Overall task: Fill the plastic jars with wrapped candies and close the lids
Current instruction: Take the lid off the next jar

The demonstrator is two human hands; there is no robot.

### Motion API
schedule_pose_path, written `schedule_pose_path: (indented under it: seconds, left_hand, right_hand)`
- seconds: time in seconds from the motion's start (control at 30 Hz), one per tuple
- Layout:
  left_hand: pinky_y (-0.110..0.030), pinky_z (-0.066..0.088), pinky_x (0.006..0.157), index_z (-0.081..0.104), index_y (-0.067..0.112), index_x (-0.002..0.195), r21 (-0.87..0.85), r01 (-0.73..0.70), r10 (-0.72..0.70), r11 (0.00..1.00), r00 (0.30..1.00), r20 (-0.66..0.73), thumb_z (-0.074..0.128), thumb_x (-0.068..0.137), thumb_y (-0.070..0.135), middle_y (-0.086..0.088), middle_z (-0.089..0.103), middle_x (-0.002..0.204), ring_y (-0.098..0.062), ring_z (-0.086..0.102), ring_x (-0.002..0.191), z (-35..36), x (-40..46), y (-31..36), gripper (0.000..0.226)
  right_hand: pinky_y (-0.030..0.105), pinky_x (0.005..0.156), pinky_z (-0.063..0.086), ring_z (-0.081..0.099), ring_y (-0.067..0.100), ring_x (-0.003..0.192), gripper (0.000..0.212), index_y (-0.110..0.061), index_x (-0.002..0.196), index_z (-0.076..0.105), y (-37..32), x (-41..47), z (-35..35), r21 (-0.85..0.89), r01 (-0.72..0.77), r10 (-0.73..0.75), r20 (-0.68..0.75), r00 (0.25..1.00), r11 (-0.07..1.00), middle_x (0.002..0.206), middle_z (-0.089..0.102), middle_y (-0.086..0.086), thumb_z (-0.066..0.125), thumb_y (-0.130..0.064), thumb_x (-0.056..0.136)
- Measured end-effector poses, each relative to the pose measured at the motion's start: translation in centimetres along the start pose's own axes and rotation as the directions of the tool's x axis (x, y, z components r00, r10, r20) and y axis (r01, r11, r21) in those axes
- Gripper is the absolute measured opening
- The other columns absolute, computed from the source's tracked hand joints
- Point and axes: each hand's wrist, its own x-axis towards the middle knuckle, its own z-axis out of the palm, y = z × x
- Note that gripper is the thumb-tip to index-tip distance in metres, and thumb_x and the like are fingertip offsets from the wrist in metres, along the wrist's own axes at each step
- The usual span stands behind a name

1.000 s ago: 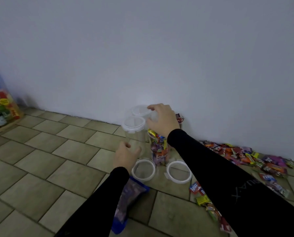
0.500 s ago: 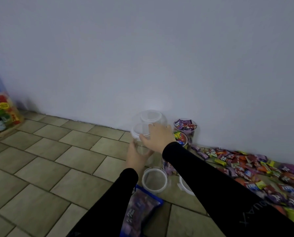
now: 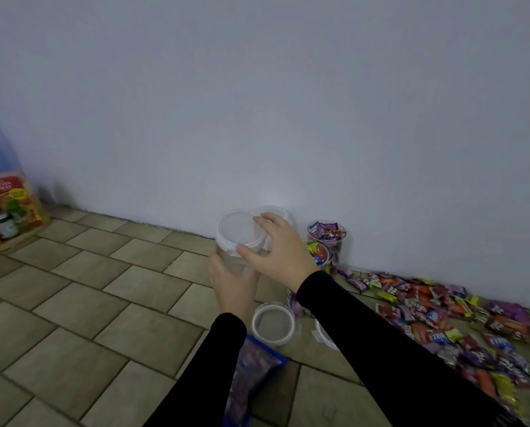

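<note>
Left hand (image 3: 231, 283) grips the empty clear jar (image 3: 239, 257) steady while right hand (image 3: 280, 249) grasps its lid (image 3: 239, 231); twist off squarely, candy pile (image 3: 460, 318) at four o'clock.

The tiled floor (image 3: 88, 303) carried scattered wrapped candies (image 3: 442, 315), two candy-filled jars (image 3: 326, 238), loose lids (image 3: 274, 325) and a blue-edged bag (image 3: 253, 374).

The left hand (image 3: 231, 285) reaches toward 12 o'clock, its fingers curled in a grip. The right hand (image 3: 277, 251), at its 2 o'clock, pinches with thumb and fingers. Both arms wear black sleeves.
</note>
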Motion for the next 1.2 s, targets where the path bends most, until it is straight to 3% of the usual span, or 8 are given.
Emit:
schedule_pose_path:
  seconds: [0.17, 0.37, 0.53, 0.7, 0.93, 1.0, 1.1, 1.2]
  left_hand:
    - [-0.054, 0.048, 0.097, 0.042, 0.029, 0.125, -0.065, -0.033, 0.029, 0.997, 0.998, -0.064, 0.073, 0.068, 0.038, -0.006, 0.056, 0.126, -0.026, 0.057, 0.117, 0.2, -2.7, 1.6, 0.065]
    - [-0.050, 0.041, 0.104, 0.042, 0.021, 0.137, 0.090, -0.167, 0.177, 0.982, 0.977, -0.123, 0.066, 0.057, 0.055, -0.003, 0.050, 0.134, -0.022, 0.047, 0.126, 1.1, -8.8, 5.8, 0.090]
    - [-0.049, 0.035, 0.106, 0.045, 0.013, 0.137, 0.178, -0.220, 0.248, 0.959, 0.957, -0.151, 0.056, 0.053, 0.061, -0.008, 0.052, 0.131, -0.027, 0.045, 0.125, 3.0, -15.2, 7.9, 0.098]
    - [-0.052, 0.045, 0.097, 0.048, 0.022, 0.131, 0.112, -0.173, 0.172, 0.978, 0.985, 0.018, 0.070, 0.048, 0.051, 0.000, 0.057, 0.120, -0.023, 0.055, 0.115, 5.8, -20.1, 6.9, 0.091]
    - [-0.052, 0.050, 0.087, 0.053, 0.019, 0.115, 0.105, -0.084, 0.049, 0.991, 0.955, 0.294, 0.064, 0.049, 0.053, -0.002, 0.062, 0.104, -0.024, 0.059, 0.101, 10.1, -28.2, 5.8, 0.075]
    - [-0.053, 0.051, 0.083, 0.053, 0.021, 0.106, 0.122, -0.079, 0.029, 0.989, 0.929, 0.368, 0.067, 0.053, 0.052, -0.005, 0.062, 0.100, -0.024, 0.060, 0.095, 11.0, -30.0, 5.3, 0.063]
    - [-0.036, 0.052, 0.075, 0.050, 0.022, 0.108, 0.119, -0.055, -0.015, 0.991, 0.853, 0.522, 0.072, 0.062, 0.038, -0.002, 0.058, 0.103, -0.016, 0.061, 0.091, 12.2, -33.2, 5.9, 0.053]
    - [-0.038, 0.053, 0.077, 0.050, 0.028, 0.101, 0.097, -0.007, -0.057, 0.995, 0.772, 0.633, 0.072, 0.060, 0.037, -0.003, 0.060, 0.104, -0.021, 0.061, 0.096, 13.6, -36.3, 6.1, 0.048]
  right_hand:
    - [0.010, 0.101, 0.022, 0.036, 0.007, 0.133, 0.067, -0.012, 0.137, 0.050, -1.3, -3.2, -1.3, 0.088, 0.054, -0.045, -0.108, 0.993, 0.995, 0.144, 0.040, -0.002, 0.073, -0.039, 0.081]
    - [-0.006, 0.093, 0.020, 0.038, -0.004, 0.120, 0.066, -0.012, 0.133, 0.055, -1.0, -7.6, -4.8, 0.150, 0.066, -0.030, -0.229, 0.973, 0.986, 0.136, 0.046, -0.005, 0.076, -0.041, 0.077]
    - [0.023, 0.102, 0.042, 0.049, 0.005, 0.118, 0.062, -0.013, 0.122, 0.062, -0.6, -11.9, -9.2, 0.219, 0.016, 0.035, -0.228, 0.973, 0.976, 0.126, 0.051, -0.006, 0.078, -0.046, 0.072]
    - [-0.001, 0.076, 0.036, 0.050, 0.004, 0.096, 0.053, -0.012, 0.110, 0.061, 0.8, -16.7, -14.0, 0.144, -0.081, 0.114, -0.232, 0.966, 0.986, 0.111, 0.049, -0.001, 0.080, -0.043, 0.072]
    - [0.021, 0.085, 0.042, 0.052, 0.011, 0.099, 0.060, -0.012, 0.108, 0.059, 4.4, -23.6, -19.3, 0.075, -0.322, 0.330, -0.269, 0.905, 0.944, 0.111, 0.045, 0.002, 0.080, -0.050, 0.068]
    - [0.022, 0.078, 0.042, 0.051, 0.012, 0.094, 0.061, -0.013, 0.106, 0.057, 5.2, -25.2, -20.9, 0.043, -0.386, 0.384, -0.245, 0.890, 0.921, 0.109, 0.043, 0.002, 0.079, -0.054, 0.067]
    - [0.021, 0.065, 0.036, 0.046, 0.010, 0.088, 0.064, -0.013, 0.106, 0.055, 6.3, -27.3, -23.3, -0.015, -0.462, 0.446, -0.236, 0.864, 0.887, 0.110, 0.040, 0.002, 0.077, -0.058, 0.066]
    - [0.023, 0.077, 0.039, 0.045, 0.013, 0.092, 0.069, -0.012, 0.116, 0.055, 7.3, -29.2, -25.1, -0.065, -0.507, 0.474, -0.270, 0.838, 0.859, 0.111, 0.033, 0.001, 0.076, -0.057, 0.068]
